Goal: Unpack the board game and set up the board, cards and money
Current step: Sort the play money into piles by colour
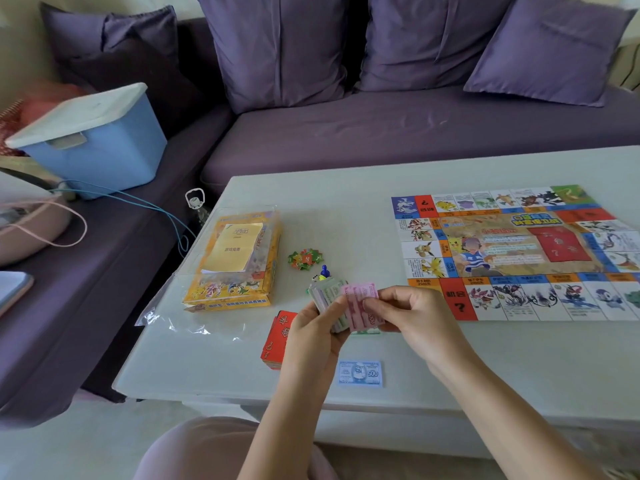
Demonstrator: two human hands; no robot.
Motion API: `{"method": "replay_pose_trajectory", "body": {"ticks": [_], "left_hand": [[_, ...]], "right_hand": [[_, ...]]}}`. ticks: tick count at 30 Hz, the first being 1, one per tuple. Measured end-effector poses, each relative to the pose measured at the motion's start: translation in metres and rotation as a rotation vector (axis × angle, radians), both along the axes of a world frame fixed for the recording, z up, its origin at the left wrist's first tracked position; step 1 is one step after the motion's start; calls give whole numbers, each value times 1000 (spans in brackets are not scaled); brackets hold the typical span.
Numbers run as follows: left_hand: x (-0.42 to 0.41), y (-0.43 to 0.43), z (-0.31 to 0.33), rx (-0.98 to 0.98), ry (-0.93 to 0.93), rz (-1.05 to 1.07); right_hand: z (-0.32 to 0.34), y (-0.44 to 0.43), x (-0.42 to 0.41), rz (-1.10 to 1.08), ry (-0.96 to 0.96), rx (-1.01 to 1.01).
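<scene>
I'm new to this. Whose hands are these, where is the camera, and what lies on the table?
No machine here: these are a person's two bare hands, filmed by one camera worn on the head, looking down. The left hand holds a stack of play money; the right hand pinches a pink note at its front. On the white table lie the unfolded game board, a blue 500 note, a red card pile, the yellow game box and a blue pawn.

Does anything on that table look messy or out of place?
Slightly: the crumpled clear plastic wrapper by the yellow game box juts over the table's left edge. Nothing looks spilled or damaged.
</scene>
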State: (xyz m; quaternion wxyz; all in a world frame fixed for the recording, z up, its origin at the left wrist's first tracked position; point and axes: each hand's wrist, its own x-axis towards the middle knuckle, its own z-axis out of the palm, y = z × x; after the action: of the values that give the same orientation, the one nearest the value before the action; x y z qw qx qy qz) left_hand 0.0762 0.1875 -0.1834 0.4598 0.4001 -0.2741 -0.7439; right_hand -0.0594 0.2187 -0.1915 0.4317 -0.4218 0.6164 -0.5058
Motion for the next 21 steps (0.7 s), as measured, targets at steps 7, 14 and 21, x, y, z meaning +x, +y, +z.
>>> {"method": "replay_pose_trajectory", "body": {"ticks": [7,14,21], "left_hand": [[2,0,-4,-37,-63,-67],[2,-1,-9,-80,-51,-78],[3,-2,-9,-88,-71,-98]], "right_hand": [[9,1,-6,-15,27,14],[9,3,-4,-8,65,-3],[12,0,-7,0,58,-19]]}}
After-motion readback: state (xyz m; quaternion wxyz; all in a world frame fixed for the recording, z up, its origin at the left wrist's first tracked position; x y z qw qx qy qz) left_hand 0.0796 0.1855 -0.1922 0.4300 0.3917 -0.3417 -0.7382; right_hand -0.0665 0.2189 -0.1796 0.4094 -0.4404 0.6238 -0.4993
